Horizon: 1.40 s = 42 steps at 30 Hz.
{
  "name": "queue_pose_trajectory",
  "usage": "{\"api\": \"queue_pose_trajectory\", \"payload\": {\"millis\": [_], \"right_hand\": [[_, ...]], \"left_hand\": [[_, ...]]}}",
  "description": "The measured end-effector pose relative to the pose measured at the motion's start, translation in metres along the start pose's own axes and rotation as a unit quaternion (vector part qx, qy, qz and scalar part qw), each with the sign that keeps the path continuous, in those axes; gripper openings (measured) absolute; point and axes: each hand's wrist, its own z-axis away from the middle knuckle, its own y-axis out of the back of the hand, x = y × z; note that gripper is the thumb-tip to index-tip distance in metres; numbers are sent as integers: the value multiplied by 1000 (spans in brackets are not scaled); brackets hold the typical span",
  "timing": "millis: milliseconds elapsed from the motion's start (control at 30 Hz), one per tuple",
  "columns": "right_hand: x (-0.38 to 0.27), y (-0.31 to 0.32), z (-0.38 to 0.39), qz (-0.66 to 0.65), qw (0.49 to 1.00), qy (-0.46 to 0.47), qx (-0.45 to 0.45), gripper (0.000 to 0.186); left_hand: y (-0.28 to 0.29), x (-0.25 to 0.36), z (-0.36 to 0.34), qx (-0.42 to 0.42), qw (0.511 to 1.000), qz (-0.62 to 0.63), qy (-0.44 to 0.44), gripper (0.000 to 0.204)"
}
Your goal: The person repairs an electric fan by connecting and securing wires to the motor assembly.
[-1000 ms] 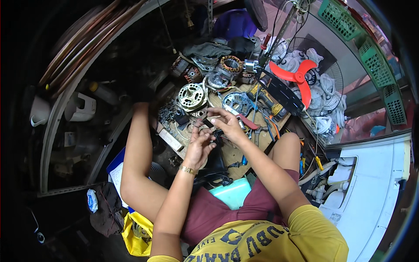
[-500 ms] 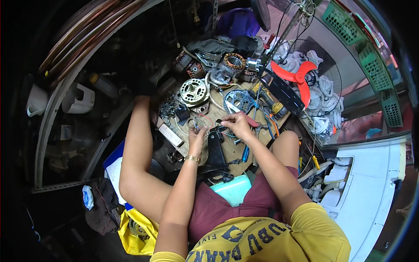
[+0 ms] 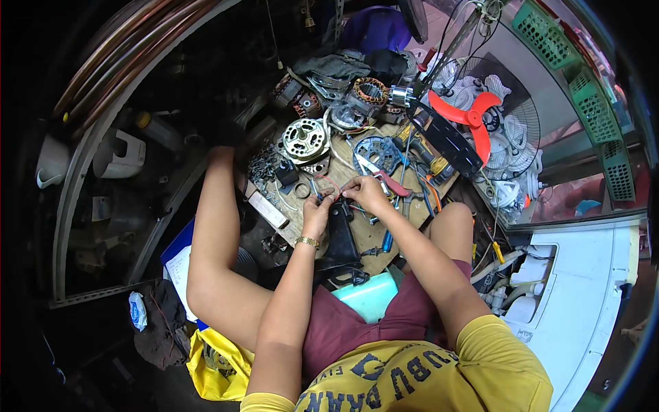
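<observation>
My left hand (image 3: 316, 213) is closed in a pinch on thin wires, and a red wire (image 3: 330, 181) curves up beside its fingertips. Close by on the right, my right hand (image 3: 367, 195) is closed too, thumb and forefinger pinched together almost against the left fingers. What it grips is too small to make out. Under both hands stands a black plastic fan housing (image 3: 342, 235). Beyond them a round fan motor (image 3: 304, 140) with a slotted metal cover lies on the wooden board (image 3: 374, 264). A small brown ring (image 3: 302, 190) lies left of my left hand.
Red-handled scissors (image 3: 390, 182), a yellow-black power drill (image 3: 427, 154) and a blue screwdriver (image 3: 387, 242) lie to the right. Loose screws (image 3: 264, 168) cover the left. A copper-wound stator (image 3: 370, 92) sits at the back, red fan blades (image 3: 473, 118) at back right.
My hands have come together: the left moved slightly right, the right slightly left. The small black piece seen at my right fingertips is now hidden. The brown ring shows more plainly.
</observation>
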Motion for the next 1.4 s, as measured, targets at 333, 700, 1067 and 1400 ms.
{"api": "queue_pose_trajectory", "payload": {"millis": [333,700,1067,1400], "right_hand": [[-6,-3,2,124,991,42,34,18],[-12,-13,7,139,986,58,66,16],[-40,9,15,147,984,87,-49,15],[-32,5,14,156,974,162,-9,16]], "left_hand": [[-8,2,6,-9,1000,-3,-21,20],[-23,25,30,110,954,-252,-118,10],[-12,12,16,103,908,-354,-200,18],[-2,-10,4,-94,988,-59,-107,16]]}}
